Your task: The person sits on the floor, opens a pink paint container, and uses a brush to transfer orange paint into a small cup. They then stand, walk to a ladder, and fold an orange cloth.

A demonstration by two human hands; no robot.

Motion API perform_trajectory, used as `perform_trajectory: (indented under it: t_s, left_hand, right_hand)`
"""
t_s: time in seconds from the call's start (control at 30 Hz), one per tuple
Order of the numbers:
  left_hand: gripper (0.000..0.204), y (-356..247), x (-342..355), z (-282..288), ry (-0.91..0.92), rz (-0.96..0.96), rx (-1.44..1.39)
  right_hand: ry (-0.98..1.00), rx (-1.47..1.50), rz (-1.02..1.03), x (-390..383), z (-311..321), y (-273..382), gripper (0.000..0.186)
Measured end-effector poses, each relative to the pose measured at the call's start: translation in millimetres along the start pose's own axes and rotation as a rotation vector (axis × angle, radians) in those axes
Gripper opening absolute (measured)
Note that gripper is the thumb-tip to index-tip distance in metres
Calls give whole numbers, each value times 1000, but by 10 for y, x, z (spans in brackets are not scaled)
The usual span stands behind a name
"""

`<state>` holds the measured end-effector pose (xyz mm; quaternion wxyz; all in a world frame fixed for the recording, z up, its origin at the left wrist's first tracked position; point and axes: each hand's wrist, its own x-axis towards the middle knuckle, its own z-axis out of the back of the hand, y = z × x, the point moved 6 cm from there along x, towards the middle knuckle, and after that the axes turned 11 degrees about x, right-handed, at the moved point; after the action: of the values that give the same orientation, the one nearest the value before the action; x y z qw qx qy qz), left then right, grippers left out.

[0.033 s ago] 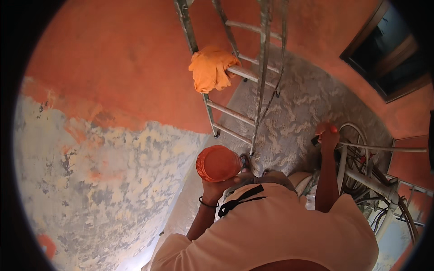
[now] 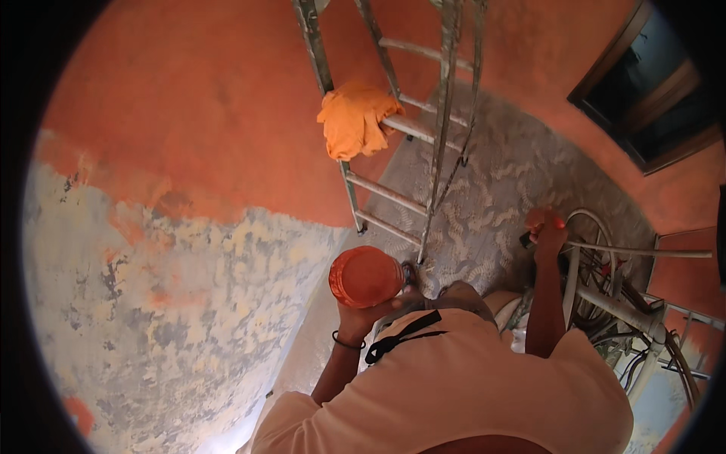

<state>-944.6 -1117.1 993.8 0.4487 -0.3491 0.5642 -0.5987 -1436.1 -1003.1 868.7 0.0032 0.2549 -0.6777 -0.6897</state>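
My left hand (image 2: 355, 321) is closed around the lower side of a round tub of orange-red paint (image 2: 368, 275). The tub is in front of my body, with its open top toward me and paint smeared over its rim. Out to the right, my right hand (image 2: 550, 229) is closed on a small tool with a dark end (image 2: 525, 240). Reddish-orange paint marks the fingers, and the hand covers most of that tool, so its kind is unclear. An orange cloth (image 2: 355, 121) hangs over a rung of the paint-spattered stepladder (image 2: 386, 191) ahead of me.
On the left, the wall (image 2: 174, 303) is orange above and patchy grey-white below. A bicycle (image 2: 616, 306) stands close by my right arm, beside a metal frame. The patterned floor (image 2: 499, 174) runs past the ladder. A wood-framed window (image 2: 650, 83) is set in the right wall.
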Motion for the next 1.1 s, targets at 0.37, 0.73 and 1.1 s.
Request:
perform_trajectory:
  t_s: [0.37, 0.73, 1.1]
  left_hand:
    - [79, 92, 744, 59, -33, 32, -69]
    - [93, -331, 856, -644, -263, -107, -79]
    - [88, -1361, 1592, -1366, -389, -156, 92]
  right_hand:
    - [277, 579, 93, 576, -1646, 755, 14]
    - [520, 467, 609, 1685, -3484, 2373, 24]
    - [697, 543, 515, 1347, -3589, 2495, 26]
